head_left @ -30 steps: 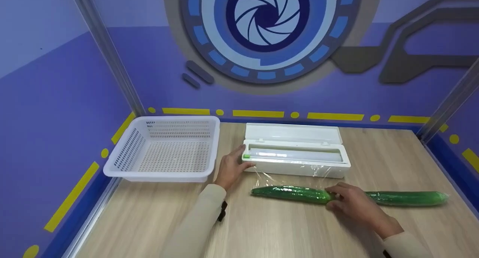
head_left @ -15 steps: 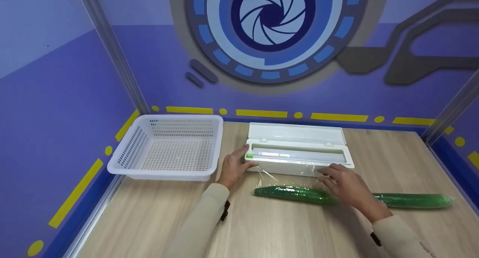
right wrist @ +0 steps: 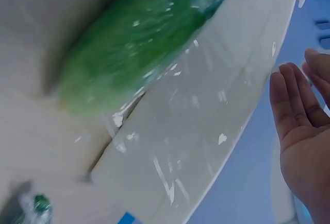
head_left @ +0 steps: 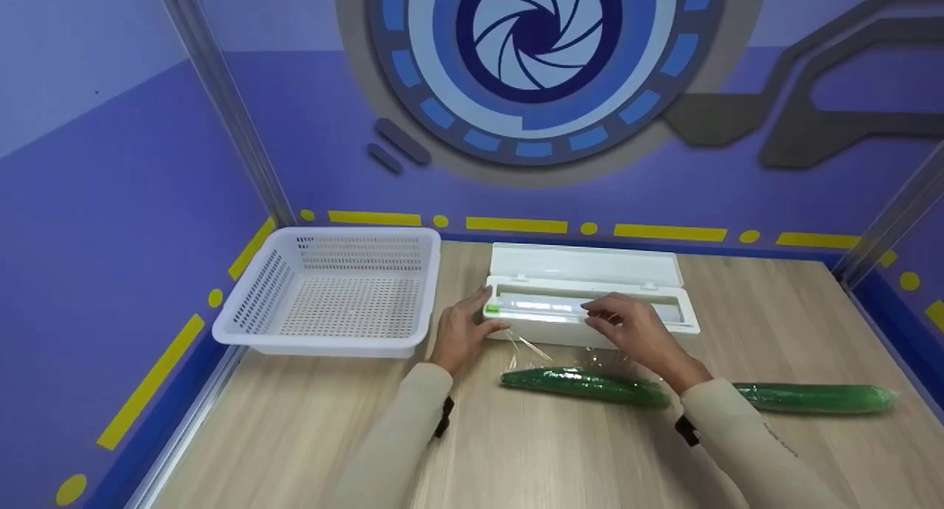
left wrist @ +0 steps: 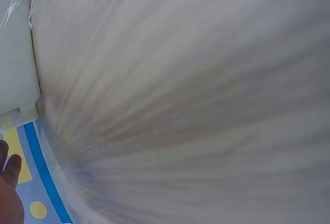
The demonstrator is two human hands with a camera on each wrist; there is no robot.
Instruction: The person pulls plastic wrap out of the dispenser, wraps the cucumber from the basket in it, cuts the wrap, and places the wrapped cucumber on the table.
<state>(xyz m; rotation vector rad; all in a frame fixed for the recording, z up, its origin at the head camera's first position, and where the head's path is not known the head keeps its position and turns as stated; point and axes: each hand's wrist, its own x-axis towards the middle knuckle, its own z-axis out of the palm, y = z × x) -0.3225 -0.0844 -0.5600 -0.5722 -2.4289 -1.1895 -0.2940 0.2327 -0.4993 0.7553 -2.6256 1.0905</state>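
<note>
In the head view, my left hand grips the left end of a white cling film box, its thumb along the front. The lid is up, showing the clear roll inside; a green slide cutter sits at the box's left end. Film runs from the box down to a wrapped cucumber lying in front of it. Over the box's front edge is my right hand, thumb and fingertips close together with nothing visible between them. In the right wrist view its fingers are fairly straight, beyond the box.
A white perforated basket stands at the left, near the back wall. A second wrapped cucumber lies at the right, partly behind my right sleeve. Purple panels enclose the wooden table at the back and sides.
My right hand has let go of the near cucumber, risen to the cling film box and moved left along its front edge. The left hand stays on the box's left end.
</note>
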